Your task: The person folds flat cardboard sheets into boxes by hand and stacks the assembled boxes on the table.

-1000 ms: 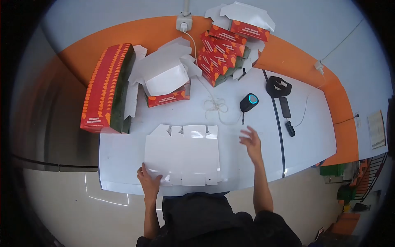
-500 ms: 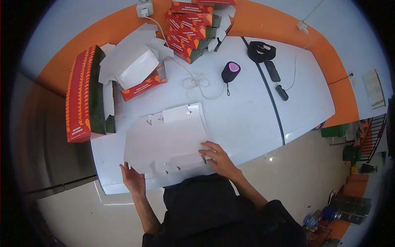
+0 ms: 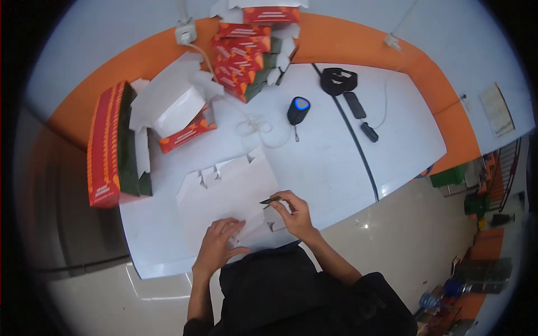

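Observation:
A flat cardboard box blank [image 3: 224, 193], white side up with cut slots and tabs, lies on the white table [image 3: 330, 162] in front of me. My right hand [image 3: 294, 214] pinches a flap at its right side; a bit of dark green outer face shows at the fingertips. Over the near edge of the blank, my left hand [image 3: 220, 245] rests with its thumb and fingers apart, the fingers touching the cardboard. Part of the near edge is hidden behind this hand.
At the left stand tall red-and-green boxes [image 3: 106, 151] and an open folded box [image 3: 179, 115]. More red boxes [image 3: 241, 59] are piled at the back. A speaker [image 3: 298, 110], a cable [image 3: 255, 124], a black cap [image 3: 338, 82] and a phone [image 3: 354, 105] lie further back.
My left hand has moved right, from the blank's left corner to its near edge. My right hand has lifted a flap at the right side. The speaker's ring changed from pink to blue.

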`<state>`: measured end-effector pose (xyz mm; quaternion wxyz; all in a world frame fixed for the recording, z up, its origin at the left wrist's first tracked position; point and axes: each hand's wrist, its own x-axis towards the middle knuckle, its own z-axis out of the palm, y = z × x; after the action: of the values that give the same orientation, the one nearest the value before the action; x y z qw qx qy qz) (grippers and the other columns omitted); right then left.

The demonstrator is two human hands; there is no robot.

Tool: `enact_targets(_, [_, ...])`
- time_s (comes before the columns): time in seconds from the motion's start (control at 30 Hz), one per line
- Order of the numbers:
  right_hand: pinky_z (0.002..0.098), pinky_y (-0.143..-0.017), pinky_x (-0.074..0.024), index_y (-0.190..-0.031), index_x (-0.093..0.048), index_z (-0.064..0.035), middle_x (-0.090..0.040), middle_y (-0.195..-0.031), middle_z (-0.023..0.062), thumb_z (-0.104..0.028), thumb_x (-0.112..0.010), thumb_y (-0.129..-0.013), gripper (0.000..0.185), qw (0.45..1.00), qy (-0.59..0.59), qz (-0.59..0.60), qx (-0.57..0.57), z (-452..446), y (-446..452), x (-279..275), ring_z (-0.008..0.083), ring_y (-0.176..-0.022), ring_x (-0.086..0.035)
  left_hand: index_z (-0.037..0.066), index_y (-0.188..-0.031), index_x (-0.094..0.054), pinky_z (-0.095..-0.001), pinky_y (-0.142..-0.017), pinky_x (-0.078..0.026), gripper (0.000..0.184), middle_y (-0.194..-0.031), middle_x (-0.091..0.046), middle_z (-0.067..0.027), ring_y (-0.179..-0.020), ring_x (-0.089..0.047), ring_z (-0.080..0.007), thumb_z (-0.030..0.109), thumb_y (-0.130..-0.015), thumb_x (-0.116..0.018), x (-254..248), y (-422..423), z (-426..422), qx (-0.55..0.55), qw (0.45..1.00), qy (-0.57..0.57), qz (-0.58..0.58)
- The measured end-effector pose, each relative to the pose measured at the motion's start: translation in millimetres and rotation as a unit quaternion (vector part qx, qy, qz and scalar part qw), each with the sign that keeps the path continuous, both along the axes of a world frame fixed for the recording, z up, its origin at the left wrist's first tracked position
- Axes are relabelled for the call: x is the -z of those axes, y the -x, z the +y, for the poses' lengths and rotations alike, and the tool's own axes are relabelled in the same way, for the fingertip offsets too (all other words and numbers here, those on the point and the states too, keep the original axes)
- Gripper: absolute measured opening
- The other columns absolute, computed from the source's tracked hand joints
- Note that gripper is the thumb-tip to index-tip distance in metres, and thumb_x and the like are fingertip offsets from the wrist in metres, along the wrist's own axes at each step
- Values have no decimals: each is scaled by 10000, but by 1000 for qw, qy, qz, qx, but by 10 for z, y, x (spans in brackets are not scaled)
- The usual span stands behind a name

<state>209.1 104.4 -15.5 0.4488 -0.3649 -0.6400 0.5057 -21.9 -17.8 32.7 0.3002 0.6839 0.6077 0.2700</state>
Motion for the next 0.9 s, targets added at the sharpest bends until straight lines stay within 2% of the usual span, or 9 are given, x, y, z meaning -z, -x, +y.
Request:
enact_targets(0.03, [326,-885,-525,-1096,-688,34,-706,-1046,139,34,-707,-923,174,1000,5,1,-7,-14,-13,25,243,-967,-682,92,-1201,-726,-401,-914,-507,322,-1124,-673,-105,-1061,-631,-283,200,-902,-776,126,-44,8,-24,997,-65,17])
enact_targets(0.1, [330,-879,-526,-1097,-688,29,-693,-1059,143,38,-705,-924,175,998,-36,20,-44,-73,-81,19,247,-984,-672,49,-1115,-740,-352,-831,-506,225,-1007,-680,-90,-941,-640,-222,162,-922,-764,325,49,-19,-97,986,73,-114])
enact_targets(0.23, [386,-976,-489,-1068,-742,-42,-639,-1174,102,5,-760,-879,196,981,-149,-29,-124,-179,-130,-211,266,-1120,-612,-12,-1000,-742,-278,-676,-453,114,-829,-654,-34,-763,-582,-106,92,-974,-705,475,189,-19,-205,880,243,-352])
enact_targets(0.37, [439,-1059,-440,-1063,-774,-95,-605,-1243,86,-47,-805,-831,239,947,-273,-112,-129,-241,-50,-235,293,-1217,-557,-10,-1036,-741,-248,-695,-442,131,-860,-650,-1,-803,-566,-70,94,-1006,-668,380,-92,-14,-86,931,122,-334])
enact_targets(0.47, [460,-1082,-425,-1080,-769,-97,-602,-1265,97,-77,-794,-849,234,964,-247,-85,-54,-266,-26,53,312,-1243,-544,-22,-1086,-735,-267,-786,-480,165,-898,-678,-27,-855,-603,-94,102,-1019,-650,339,-302,-5,-167,899,182,-362])
enact_targets(0.5, [467,-1091,-419,-1085,-768,-98,-600,-1274,100,-88,-787,-859,228,971,-230,-67,-18,-247,-18,75,318,-1253,-539,-30,-1122,-726,-295,-826,-499,189,-946,-704,-50,-876,-623,-120,106,-1029,-633,409,-338,13,-149,907,133,-372])
enact_targets(0.6, [481,-1113,-397,-1088,-762,-87,-598,-1306,98,-110,-768,-881,208,984,-164,-56,-38,-244,-43,71,335,-1258,-534,-32,-1138,-724,-300,-826,-503,192,-986,-717,-80,-890,-637,-134,92,-1019,-638,415,-334,6,-119,930,112,-328])
enact_targets(0.8, [450,-1086,-415,-1167,-735,-82,-682,-1181,65,-95,-727,-918,250,937,-268,-158,-158,-117,-98,54,296,-1202,-571,-38,-1134,-724,-307,-800,-504,190,-961,-699,-127,-846,-645,-164,56,-978,-673,191,-322,77,-72,963,105,-237])
enact_targets(0.9, [460,-1031,-439,-1155,-725,-69,-691,-1132,123,-144,-651,-982,203,900,-171,-300,-267,-169,-152,240,326,-1127,-617,-24,-1123,-721,-363,-821,-512,203,-948,-693,-121,-867,-658,-228,11,-925,-690,47,-284,57,-108,992,-42,-55])
